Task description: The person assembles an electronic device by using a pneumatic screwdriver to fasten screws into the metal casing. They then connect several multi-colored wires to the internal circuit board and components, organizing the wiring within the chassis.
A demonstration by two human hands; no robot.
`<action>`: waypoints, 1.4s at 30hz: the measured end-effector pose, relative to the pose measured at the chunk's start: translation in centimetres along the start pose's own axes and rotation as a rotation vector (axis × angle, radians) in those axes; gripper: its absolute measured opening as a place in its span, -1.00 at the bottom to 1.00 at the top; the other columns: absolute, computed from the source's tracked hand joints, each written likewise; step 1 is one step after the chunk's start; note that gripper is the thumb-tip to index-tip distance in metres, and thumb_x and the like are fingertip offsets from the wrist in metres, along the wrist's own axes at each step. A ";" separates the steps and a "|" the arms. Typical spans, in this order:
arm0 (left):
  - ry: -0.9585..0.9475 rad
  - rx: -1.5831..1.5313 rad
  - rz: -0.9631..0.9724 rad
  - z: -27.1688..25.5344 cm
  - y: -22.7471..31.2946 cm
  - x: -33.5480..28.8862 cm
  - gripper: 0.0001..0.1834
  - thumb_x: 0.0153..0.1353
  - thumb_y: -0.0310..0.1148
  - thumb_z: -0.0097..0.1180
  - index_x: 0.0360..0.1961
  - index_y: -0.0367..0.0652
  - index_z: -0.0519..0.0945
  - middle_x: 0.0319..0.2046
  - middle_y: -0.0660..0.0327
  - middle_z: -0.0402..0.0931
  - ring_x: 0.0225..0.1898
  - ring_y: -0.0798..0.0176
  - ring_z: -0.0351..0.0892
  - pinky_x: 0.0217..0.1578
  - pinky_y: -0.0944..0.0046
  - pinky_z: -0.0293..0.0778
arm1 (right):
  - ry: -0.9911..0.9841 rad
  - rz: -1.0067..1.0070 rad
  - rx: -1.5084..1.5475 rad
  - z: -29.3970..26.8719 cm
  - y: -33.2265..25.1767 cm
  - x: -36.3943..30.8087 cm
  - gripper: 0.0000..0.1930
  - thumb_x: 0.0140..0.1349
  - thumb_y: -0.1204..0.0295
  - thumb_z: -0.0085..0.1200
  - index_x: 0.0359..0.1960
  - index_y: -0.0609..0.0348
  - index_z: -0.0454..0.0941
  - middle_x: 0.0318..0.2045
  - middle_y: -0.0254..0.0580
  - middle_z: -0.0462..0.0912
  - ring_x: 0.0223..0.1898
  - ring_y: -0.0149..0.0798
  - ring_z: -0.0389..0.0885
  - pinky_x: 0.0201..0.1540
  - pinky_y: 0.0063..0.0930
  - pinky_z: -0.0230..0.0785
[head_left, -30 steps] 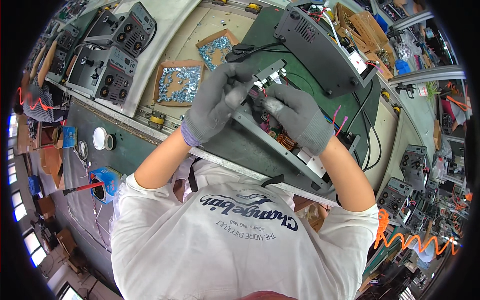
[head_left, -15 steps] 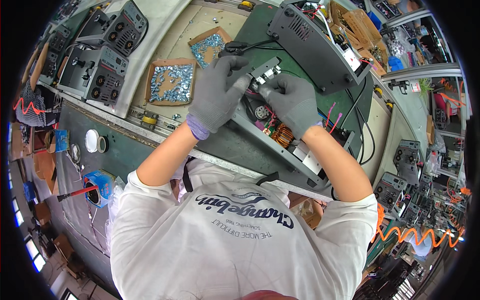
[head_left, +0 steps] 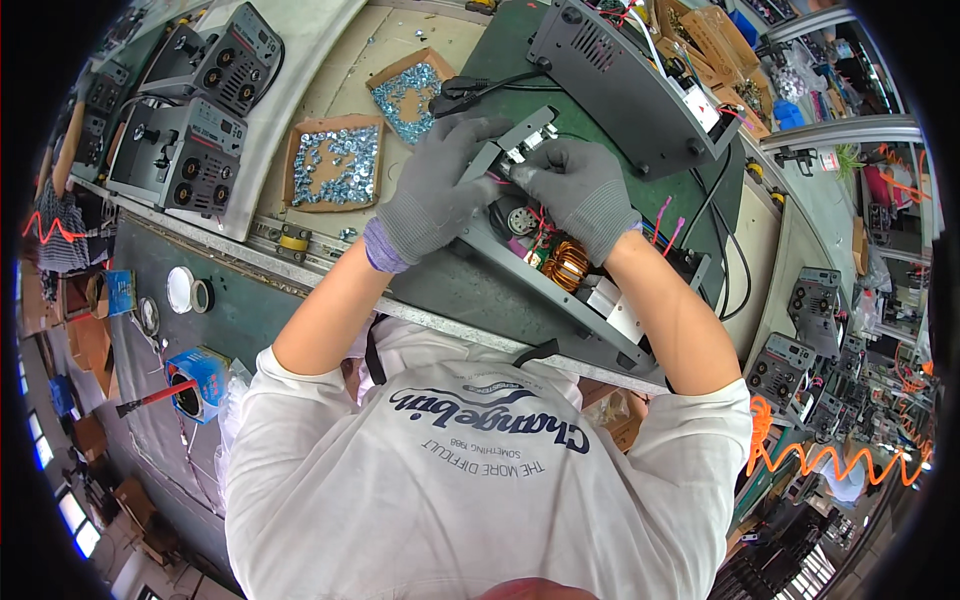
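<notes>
An open dark metal machine casing [head_left: 537, 262] lies on the green mat, with a copper-wound coil [head_left: 566, 266] and a round part [head_left: 520, 221] inside. A silver metal fitting [head_left: 527, 142] sits at its far end panel [head_left: 530, 122]. My left hand [head_left: 440, 185], in a grey glove, is closed round the left side of that panel, thumb on the near side. My right hand [head_left: 583, 195], also gloved, is closed at the fitting, thumb and fingers pinched together against it. Whatever lies between those fingertips is hidden.
Two cardboard trays [head_left: 334, 205] of small metal fasteners stand at the far left. Another dark casing [head_left: 630, 85] with a black cable stands beyond my right hand. Finished-looking machines [head_left: 180, 155] line the left bench. Pink-tipped wires [head_left: 661, 215] stick up beside my right forearm.
My left hand's fingers have straightened somewhat along the end panel, and its thumb has moved down from the fitting. The right hand stays at the fitting. The whole view has shifted slightly.
</notes>
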State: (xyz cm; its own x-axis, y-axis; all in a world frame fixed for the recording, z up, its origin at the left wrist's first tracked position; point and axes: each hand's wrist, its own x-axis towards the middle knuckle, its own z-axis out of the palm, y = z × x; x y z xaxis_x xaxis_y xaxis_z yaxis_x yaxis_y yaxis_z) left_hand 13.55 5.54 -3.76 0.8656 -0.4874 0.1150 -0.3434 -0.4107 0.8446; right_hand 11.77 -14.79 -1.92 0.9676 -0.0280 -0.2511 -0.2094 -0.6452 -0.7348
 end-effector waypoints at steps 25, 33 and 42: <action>-0.009 -0.061 -0.001 0.7 -1.0 0.3 -0.13 -0.23 -0.47 0.05 0.31 -0.27 0.37 0.19 -0.04 0.36 0.24 -0.03 0.39 0.29 0.17 0.29 | 0.059 -0.056 -0.090 0.3 -1.2 -0.1 -0.76 0.18 0.32 0.33 -0.24 0.25 0.75 -0.37 -0.03 0.73 -0.38 -0.22 0.69 -0.25 -0.33 0.53; 0.102 -0.004 -0.089 1.4 1.7 -6.2 -0.12 -0.26 -0.61 -0.04 0.31 -0.24 0.38 0.18 -0.04 0.38 0.26 -0.03 0.38 0.33 0.10 0.24 | 0.256 -0.235 0.156 -8.4 0.6 -4.2 -0.74 0.24 0.27 0.21 -0.19 0.19 0.72 -0.35 -0.04 0.74 -0.31 -0.15 0.72 -0.17 -0.33 0.52; -0.131 0.546 0.324 3.7 5.9 4.2 -0.57 0.16 -0.35 0.01 0.08 -0.17 0.57 0.00 0.00 0.54 0.11 -0.08 0.46 0.19 -0.03 0.36 | 0.311 0.030 -0.551 -10.9 9.0 -10.0 -0.69 0.33 0.13 0.05 -0.10 -0.02 0.73 -0.09 -0.06 0.65 -0.02 0.07 0.59 0.07 -0.09 0.42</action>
State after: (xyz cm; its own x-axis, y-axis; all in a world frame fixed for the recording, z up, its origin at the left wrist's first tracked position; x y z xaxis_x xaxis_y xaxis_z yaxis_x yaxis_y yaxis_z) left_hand 13.82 -1.81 -0.26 0.6470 -0.7283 0.2256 -0.7457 -0.5426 0.3868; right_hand 1.78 -28.63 0.85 0.9756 -0.2193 -0.0111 -0.2137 -0.9369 -0.2768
